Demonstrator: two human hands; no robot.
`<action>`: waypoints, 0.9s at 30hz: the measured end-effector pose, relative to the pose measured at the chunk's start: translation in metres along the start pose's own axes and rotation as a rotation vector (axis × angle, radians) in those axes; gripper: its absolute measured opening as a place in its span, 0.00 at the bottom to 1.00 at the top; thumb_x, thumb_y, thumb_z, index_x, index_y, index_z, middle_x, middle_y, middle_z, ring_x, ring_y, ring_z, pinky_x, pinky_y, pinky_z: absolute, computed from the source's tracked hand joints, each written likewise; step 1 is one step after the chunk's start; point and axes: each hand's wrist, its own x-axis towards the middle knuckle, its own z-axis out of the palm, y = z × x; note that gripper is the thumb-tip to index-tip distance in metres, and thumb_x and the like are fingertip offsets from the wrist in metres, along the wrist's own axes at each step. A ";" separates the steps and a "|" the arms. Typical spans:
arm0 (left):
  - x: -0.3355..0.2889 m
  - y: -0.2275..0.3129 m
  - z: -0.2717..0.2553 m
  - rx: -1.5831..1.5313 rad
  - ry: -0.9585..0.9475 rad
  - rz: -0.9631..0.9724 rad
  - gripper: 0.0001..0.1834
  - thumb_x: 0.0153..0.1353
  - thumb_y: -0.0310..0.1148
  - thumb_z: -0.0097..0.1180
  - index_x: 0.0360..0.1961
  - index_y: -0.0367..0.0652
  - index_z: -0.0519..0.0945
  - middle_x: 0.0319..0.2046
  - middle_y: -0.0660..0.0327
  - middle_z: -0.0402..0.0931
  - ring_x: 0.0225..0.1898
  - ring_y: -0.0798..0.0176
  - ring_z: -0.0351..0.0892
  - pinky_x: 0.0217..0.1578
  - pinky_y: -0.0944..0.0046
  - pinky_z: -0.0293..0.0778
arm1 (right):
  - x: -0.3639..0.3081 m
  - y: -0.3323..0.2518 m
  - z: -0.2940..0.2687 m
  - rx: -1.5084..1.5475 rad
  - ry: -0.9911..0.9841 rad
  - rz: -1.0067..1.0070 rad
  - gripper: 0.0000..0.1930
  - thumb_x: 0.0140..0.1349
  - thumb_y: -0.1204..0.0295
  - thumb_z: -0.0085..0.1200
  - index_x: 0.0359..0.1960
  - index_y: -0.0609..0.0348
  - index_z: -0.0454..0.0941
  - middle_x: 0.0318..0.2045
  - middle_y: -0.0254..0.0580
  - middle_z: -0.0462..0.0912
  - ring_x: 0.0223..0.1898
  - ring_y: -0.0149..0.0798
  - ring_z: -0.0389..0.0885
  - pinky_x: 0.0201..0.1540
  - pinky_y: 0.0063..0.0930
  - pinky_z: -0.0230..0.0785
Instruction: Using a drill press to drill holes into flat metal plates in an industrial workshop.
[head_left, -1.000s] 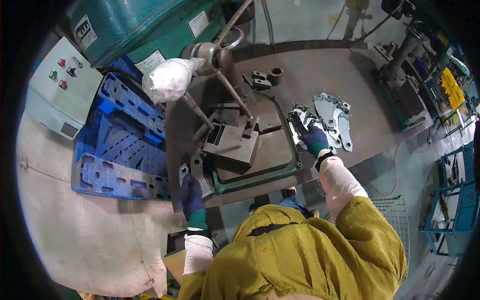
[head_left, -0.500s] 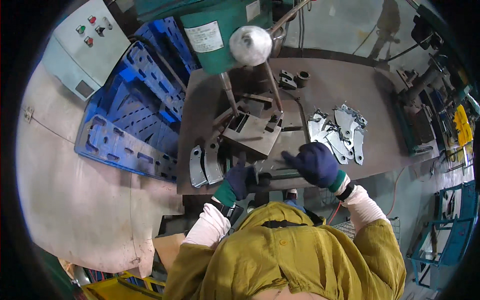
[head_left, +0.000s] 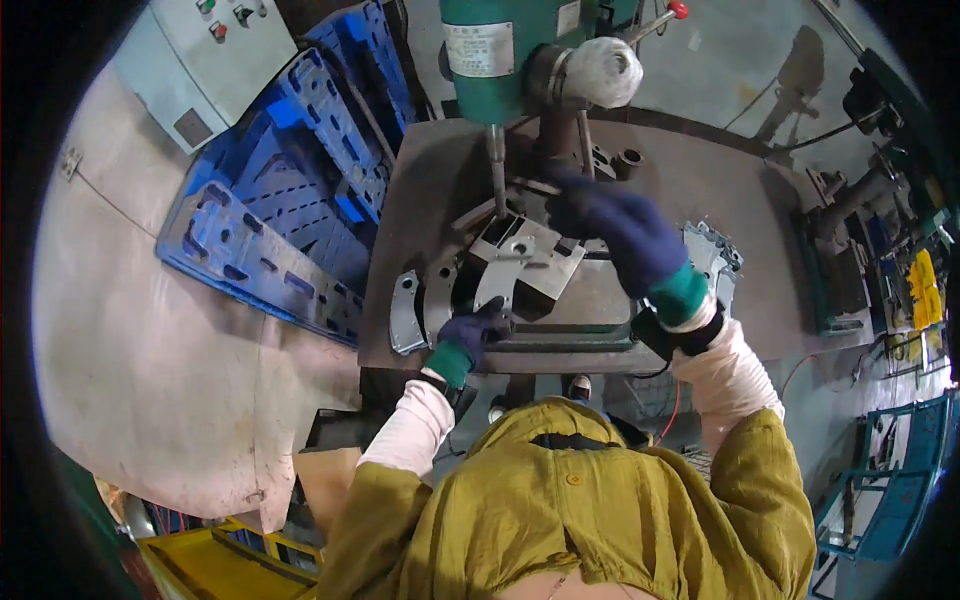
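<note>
Left hand (head_left: 468, 333), dark-gloved: closed on the lower end of one curved metal plate (head_left: 498, 284), whose upper end lies over a steel block fixture (head_left: 566, 266). Right hand (head_left: 628, 235), gloved alike: blurred, raised to the right of the fixture; whether it grips anything, cannot tell. Further curved plates: a pair (head_left: 405, 318) on the counter (head_left: 775, 250), left of the held one; a heap (head_left: 718, 250) at right, partly hidden by the right arm. Green drilling machine (head_left: 470, 98): above the fixture.
</note>
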 end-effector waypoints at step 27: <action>0.041 0.038 0.022 0.144 0.494 0.156 0.23 0.55 0.48 0.69 0.42 0.40 0.81 0.34 0.57 0.82 0.30 0.61 0.83 0.27 0.63 0.82 | 0.057 -0.067 0.036 0.976 -0.090 0.288 0.23 0.70 0.61 0.45 0.58 0.68 0.71 0.51 0.49 0.81 0.46 0.44 0.82 0.58 0.38 0.72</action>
